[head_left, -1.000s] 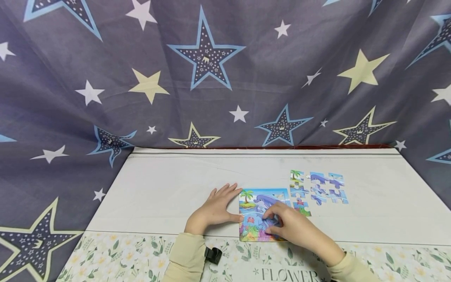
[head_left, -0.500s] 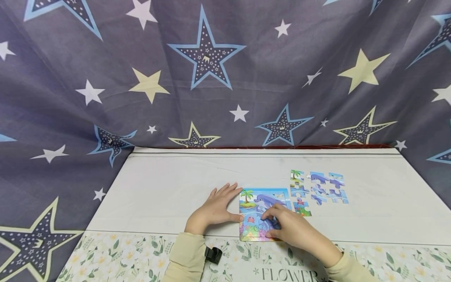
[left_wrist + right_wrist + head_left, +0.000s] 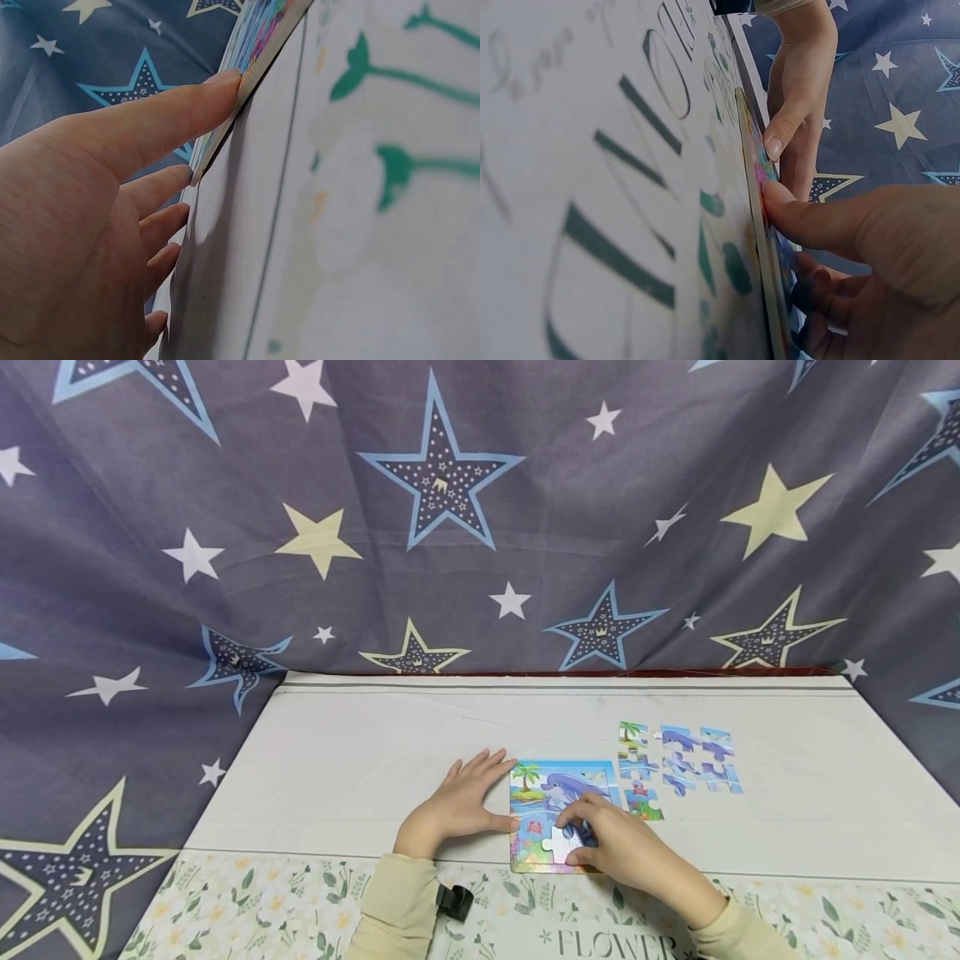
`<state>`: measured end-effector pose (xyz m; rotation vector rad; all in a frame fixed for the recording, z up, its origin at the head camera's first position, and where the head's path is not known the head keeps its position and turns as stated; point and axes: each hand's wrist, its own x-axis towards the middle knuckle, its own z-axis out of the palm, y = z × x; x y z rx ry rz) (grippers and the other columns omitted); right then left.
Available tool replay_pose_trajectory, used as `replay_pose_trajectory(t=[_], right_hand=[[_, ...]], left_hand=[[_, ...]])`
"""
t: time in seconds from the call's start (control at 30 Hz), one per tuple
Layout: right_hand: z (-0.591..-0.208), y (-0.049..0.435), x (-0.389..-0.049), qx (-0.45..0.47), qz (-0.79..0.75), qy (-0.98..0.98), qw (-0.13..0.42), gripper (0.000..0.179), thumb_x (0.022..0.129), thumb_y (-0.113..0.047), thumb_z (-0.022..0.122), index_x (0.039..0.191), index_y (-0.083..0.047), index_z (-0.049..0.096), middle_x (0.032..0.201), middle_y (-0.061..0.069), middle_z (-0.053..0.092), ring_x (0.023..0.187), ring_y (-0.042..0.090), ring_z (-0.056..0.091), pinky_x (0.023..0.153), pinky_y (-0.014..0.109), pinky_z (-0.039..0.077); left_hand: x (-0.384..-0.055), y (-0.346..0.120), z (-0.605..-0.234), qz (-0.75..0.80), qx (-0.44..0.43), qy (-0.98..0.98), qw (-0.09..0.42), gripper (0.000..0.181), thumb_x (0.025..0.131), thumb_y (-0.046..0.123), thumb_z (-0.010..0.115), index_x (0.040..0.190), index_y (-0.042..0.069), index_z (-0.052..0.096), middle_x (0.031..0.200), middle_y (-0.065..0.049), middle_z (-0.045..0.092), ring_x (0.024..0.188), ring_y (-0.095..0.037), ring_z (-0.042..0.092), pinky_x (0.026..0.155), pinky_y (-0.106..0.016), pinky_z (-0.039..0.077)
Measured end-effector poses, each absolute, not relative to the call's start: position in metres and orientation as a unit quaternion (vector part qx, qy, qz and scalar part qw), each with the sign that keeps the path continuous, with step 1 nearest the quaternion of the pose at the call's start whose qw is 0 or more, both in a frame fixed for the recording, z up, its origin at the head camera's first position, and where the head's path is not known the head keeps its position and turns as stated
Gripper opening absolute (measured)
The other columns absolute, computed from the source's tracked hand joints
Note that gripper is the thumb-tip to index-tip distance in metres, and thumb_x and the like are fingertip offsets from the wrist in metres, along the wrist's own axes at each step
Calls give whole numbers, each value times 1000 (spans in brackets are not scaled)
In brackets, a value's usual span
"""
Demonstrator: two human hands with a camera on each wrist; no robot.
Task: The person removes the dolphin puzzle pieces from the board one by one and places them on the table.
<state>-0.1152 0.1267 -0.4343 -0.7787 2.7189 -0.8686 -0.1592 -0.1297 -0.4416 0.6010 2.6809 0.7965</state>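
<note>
A puzzle board (image 3: 528,827) with a dolphin, palm tree and crab picture lies in front of me. My left hand (image 3: 459,806) rests at its left side, fingers spread and straight. In the left wrist view its thumb (image 3: 202,101) touches the board's edge. Over the lower right of the board, my right hand (image 3: 618,839) pinches a jigsaw piece (image 3: 561,845) with curled thumb and index finger. The piece shows bright white, its knobbed outline standing out against the picture. The right hand covers the board's lower right corner.
Several loose jigsaw pieces (image 3: 678,768) lie in rough rows to the right of the board. A cloth with a flower print (image 3: 285,902) covers the near part of the table. A star-patterned curtain (image 3: 480,568) hangs behind and at the sides.
The jigsaw piece by the right fingertips has turned from coloured to bright white, with its outline now distinct. The right hand has shifted only slightly, and the left hand stays in place.
</note>
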Motion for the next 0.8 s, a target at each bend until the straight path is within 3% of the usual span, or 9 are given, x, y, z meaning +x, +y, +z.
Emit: replay_pose_trajectory(t=[0.27,0.53,0.8], right_hand=[[-436,126,-116,-262,-304,911,89,32,78,-17,84,105,-19,67,91,-8,48,70,8,45,53,24,39],[-434,127,-116,-266,-329,903,79,27,80,-12,81,102,-19,67,91,-9,53,77,8,51,59,24,46],[-428,132,-118,-270,-357,890,88,20,86,-10,77,101,-20,68,81,-12,54,62,4,46,52,25,44]], left_hand=[[-159,-130,-441,279,206,927,141,90,80,43,78,155,18,36,162,-5,24,151,-28,13,120,-55,2],[-159,-130,-440,276,209,927,144,90,80,44,78,155,18,36,162,-6,24,151,-28,13,120,-55,2],[-159,-130,-440,275,211,927,145,90,80,45,78,155,18,36,163,-6,24,151,-28,13,120,-56,1]])
